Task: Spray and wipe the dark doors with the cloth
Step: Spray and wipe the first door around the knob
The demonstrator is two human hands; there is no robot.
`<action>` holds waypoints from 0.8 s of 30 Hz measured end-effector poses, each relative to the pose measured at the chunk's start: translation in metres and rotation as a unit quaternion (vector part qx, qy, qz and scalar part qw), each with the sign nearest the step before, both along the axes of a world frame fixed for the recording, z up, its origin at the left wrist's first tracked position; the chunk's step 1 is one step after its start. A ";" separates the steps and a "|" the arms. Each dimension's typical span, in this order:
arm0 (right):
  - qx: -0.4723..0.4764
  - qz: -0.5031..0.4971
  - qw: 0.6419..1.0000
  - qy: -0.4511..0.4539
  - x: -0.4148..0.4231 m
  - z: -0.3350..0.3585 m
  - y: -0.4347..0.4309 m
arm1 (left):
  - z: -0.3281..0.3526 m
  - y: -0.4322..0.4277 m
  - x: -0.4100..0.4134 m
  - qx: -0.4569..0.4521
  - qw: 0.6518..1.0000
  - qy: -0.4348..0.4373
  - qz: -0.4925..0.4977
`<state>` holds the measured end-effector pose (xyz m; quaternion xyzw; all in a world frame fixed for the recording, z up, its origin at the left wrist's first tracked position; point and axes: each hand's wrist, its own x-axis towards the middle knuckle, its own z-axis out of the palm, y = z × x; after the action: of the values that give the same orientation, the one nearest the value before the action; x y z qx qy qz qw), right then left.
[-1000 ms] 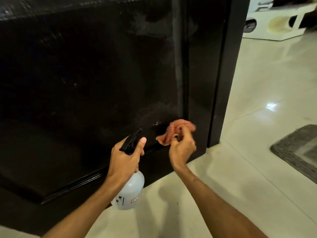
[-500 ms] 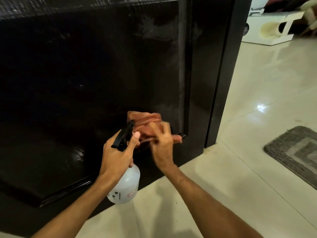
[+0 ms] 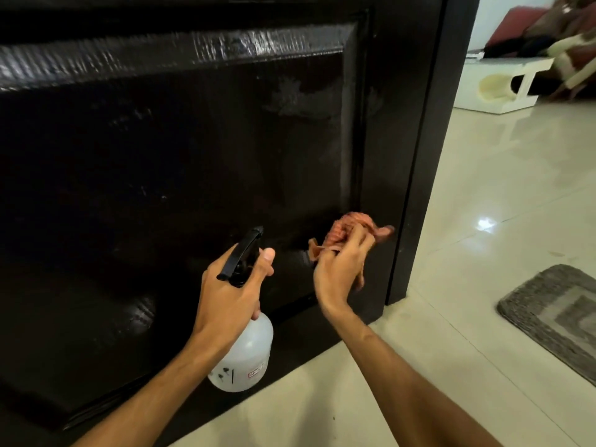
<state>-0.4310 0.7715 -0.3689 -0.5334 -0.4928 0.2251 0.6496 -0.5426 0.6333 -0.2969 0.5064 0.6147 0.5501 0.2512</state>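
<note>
right hand (image 3: 338, 272): grip closed on the cloth (image 3: 346, 232), fingers bunching it into a wad against the lower right corner of the dark door (image 3: 193, 156). the cloth is a reddish-orange, ribbed or looped weave, soft and crumpled, with one loose tail trailing toward the door's right edge.

left hand (image 3: 232, 285): grip closed round the neck of the spray bottle (image 3: 243, 350), thumb raised beside the black trigger head (image 3: 242, 256). the bottle hangs below the hand, just in front of the door's bottom rail, nozzle facing the panel. body is translucent white plastic, rounded, with a small label low on its side.

door: glossy, near-black, with a recessed panel and a raised bevelled frame. a pale hazy patch, probably residue or drying spray, sits high on the panel near the door's right stile. fine streaking catches light along the top bevel.

assessment of the step in hand, wiping the lower right corner: a wadded cloth gives little contact area. it would likely do better flattened under the fingers, with overlapping strokes run along the panel and into the bevel groove, where liquid can collect. gloss of this kind shows smears readily, so a dry face of the cloth is advisable for the finishing pass. the hazy patch above remains to be dealt with.

right of the door: pale polished tile floor (image 3: 451, 221) and a grey woven mat (image 3: 554, 311).
</note>
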 end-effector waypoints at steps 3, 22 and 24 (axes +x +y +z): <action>0.205 0.090 0.964 -0.145 -0.015 0.044 -0.001 | 0.016 0.005 -0.001 0.016 1.000 0.002 0.006; 0.299 0.151 0.909 -0.246 -0.003 0.157 -0.005 | 0.106 0.014 0.023 0.070 0.997 -0.031 0.026; 0.331 0.116 0.901 -0.256 0.005 0.179 0.015 | 0.117 0.015 0.025 0.082 0.996 -0.030 0.025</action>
<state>-0.4264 0.7868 -0.1896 -0.2660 -0.7465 -0.0220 0.6095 -0.5176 0.6487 -0.1800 0.4928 0.5721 0.6199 0.2134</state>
